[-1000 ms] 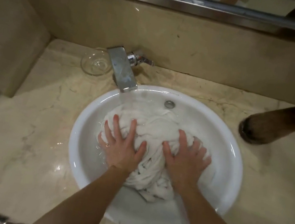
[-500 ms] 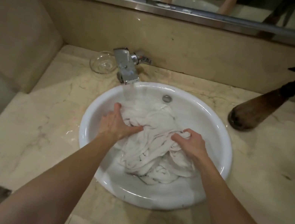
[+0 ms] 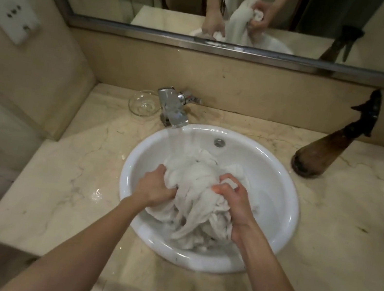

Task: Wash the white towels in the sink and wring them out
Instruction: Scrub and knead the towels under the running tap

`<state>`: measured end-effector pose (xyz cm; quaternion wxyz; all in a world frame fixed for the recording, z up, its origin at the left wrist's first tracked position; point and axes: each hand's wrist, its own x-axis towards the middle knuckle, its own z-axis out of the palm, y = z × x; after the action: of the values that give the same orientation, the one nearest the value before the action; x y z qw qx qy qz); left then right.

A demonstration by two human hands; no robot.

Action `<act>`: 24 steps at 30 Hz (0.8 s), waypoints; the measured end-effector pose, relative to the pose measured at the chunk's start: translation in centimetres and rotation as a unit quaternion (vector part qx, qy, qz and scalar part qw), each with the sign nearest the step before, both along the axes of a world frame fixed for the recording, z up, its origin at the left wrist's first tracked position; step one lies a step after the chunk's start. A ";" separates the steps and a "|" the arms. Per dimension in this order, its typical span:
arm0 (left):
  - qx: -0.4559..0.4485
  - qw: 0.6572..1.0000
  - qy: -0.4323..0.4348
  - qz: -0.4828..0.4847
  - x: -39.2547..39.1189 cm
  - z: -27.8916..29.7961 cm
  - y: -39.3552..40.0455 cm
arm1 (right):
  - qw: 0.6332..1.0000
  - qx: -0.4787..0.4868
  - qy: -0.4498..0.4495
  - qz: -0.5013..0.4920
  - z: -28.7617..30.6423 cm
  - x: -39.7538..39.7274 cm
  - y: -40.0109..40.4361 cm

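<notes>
A bunched mass of wet white cotton towels (image 3: 198,197) lies in the one round white ceramic sink (image 3: 278,186); how many towels it holds cannot be told. The left hand (image 3: 156,188) and the right hand (image 3: 234,204) each grip a fistful of it. One chrome tap (image 3: 171,109) runs water. One clear glass dish (image 3: 142,106) and one brown spray bottle (image 3: 326,148) stand on the beige marble counter (image 3: 55,185).

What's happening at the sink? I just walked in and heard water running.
A person is washing white towels in the round white sink. The left hand and right hand each grip a bunch of the wet cloth, gathered in the basin. Water runs from the faucet. A brown spray bottle and a glass dish stand on the counter.
</notes>
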<state>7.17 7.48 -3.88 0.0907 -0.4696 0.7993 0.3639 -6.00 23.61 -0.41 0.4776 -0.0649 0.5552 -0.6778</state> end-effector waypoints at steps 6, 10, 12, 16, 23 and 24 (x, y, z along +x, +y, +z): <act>-0.128 0.989 0.027 -0.063 1.5 6.5 0.2 | 0.996 -0.080 -0.001 0.032 4.0 0.2 -1.9; -0.162 0.983 0.033 -0.077 1.2 6.8 0.0 | 0.968 0.030 0.243 0.051 4.1 -2.7 -1.0; -0.131 0.988 0.025 -0.083 0.6 4.9 0.4 | 0.877 0.182 0.437 0.079 2.4 -4.5 -0.7; -0.093 0.989 0.014 -0.117 -0.8 2.3 1.1 | 0.679 0.455 0.539 0.204 -3.1 -6.3 1.0; -0.179 0.979 0.025 -0.097 -3.1 -0.3 -1.1 | 0.645 0.442 0.591 0.195 -6.1 -5.4 0.7; -0.163 0.982 0.021 -0.095 -3.9 -0.6 -1.3 | 0.646 0.413 0.610 0.201 -6.0 -5.3 0.0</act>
<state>3.22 6.14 -4.49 0.0301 -0.3919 0.8906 0.2286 -11.34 23.60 -6.43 0.1330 -0.3695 0.9168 -0.0731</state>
